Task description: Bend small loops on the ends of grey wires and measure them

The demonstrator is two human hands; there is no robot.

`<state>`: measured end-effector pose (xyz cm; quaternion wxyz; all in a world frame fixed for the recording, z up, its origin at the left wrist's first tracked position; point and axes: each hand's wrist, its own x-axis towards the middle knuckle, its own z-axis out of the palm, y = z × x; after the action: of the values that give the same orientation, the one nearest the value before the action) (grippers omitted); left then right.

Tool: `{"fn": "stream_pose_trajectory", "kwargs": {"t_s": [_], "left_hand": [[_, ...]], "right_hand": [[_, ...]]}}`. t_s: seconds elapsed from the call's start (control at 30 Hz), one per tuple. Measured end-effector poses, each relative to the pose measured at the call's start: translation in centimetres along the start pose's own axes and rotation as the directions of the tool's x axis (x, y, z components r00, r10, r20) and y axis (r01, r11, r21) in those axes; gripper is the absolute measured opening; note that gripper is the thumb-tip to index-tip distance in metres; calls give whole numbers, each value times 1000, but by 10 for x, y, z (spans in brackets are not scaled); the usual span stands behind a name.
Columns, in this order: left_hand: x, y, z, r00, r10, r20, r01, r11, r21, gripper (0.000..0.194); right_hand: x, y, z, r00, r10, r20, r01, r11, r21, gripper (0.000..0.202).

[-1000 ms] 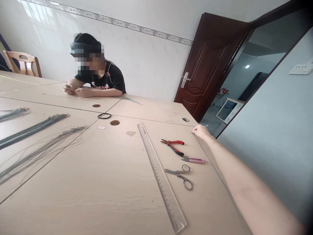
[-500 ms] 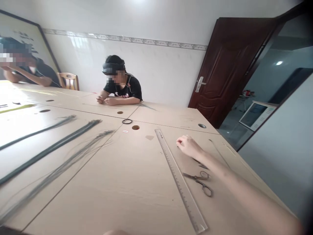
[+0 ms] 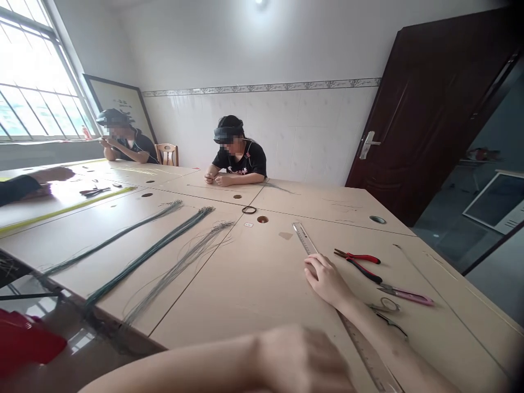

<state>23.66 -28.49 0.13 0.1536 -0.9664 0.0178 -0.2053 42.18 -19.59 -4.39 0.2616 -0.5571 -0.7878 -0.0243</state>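
Fingers [image 3: 316, 258] of the right hand [image 3: 331, 282] curl over the ruler [image 3: 303, 237].

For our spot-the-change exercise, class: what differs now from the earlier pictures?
The right hand has moved leftward from the strand's end onto the ruler; whether it grips is unclear. The left hand, blurred, has come up into view at the bottom. The view has swung left. Ruler, pliers and pink snips stayed in place.
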Motion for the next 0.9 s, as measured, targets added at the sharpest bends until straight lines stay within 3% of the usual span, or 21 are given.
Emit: {"fn": "stream_pose_trajectory", "kwargs": {"t_s": [0.03, 0.07, 0.1, 0.17, 0.27, 0.33, 0.37, 0.43, 0.57, 0.9], "left_hand": [[-18, -22, -5, 988, -152, -7, 151, 987, -48, 24], [-37, -45, -9, 933, -360, -10, 359, 931, -60, 23], [-58, -68, -14, 861, -508, -16, 507, 861, -41, 25], [-97, -113, -21, 660, -750, -43, 751, 660, 11, 32], [-143, -173, -24, 374, -927, -38, 926, 371, 65, 23], [-160, -203, -20, 254, -967, 10, 962, 254, 97, 24], [-164, -215, -17, 224, -974, 40, 968, 227, 111, 24], [-167, -232, -9, 200, -975, 97, 967, 212, 142, 23], [-163, -253, 8, 191, -966, 175, 946, 229, 228, 24], [-157, -270, 16, 190, -939, 285, 857, 301, 419, 26]], "right_hand": [[0, 1, 1, 1000, -3, -3, 3, 1000, 3, 17], [1, 2, 2, 1000, -5, -6, 5, 1000, 6, 17], [1, 2, 3, 1000, -5, -9, 5, 1000, 8, 17], [2, 3, 4, 1000, -4, -14, 4, 1000, 12, 16], [4, 1, 4, 1000, -1, -17, 1, 1000, 18, 15], [5, 0, 3, 1000, 3, -19, -3, 1000, 21, 15], [6, 0, 3, 1000, 7, -19, -6, 1000, 22, 15], [6, -1, 2, 1000, 14, -20, -13, 1000, 24, 14], [7, -1, 1, 1000, 27, -15, -27, 999, 28, 14], [8, -4, -2, 998, 58, -9, -58, 998, 22, 13]]}}
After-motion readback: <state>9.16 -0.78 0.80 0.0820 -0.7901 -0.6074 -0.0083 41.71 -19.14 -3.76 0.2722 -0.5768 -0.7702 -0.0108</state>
